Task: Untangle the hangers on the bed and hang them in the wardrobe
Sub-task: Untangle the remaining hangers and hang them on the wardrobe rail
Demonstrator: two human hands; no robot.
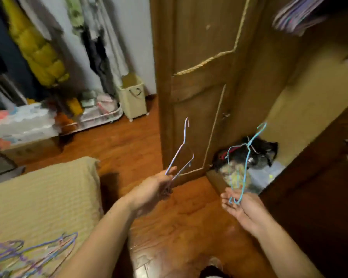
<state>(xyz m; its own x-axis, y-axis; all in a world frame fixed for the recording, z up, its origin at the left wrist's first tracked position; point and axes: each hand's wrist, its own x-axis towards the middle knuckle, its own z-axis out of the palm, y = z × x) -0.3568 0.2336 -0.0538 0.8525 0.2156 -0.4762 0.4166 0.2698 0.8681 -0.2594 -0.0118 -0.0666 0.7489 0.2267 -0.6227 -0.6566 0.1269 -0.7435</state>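
Your left hand (pixel 155 189) pinches a lilac wire hanger (pixel 181 151), your right hand (pixel 239 203) a turquoise wire hanger (pixel 247 157); hook both on the wardrobe rail next.

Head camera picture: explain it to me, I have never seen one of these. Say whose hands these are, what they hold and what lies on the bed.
There is no machine here. A person wears one wide camera on the head, looking down at their own hands. The left hand holds a lilac wire hanger; the right hand holds a blue wire hanger. Ahead stands the open wooden wardrobe, with more hangers blurred at its top. On the bed, lower left, lies a tangle of hangers.
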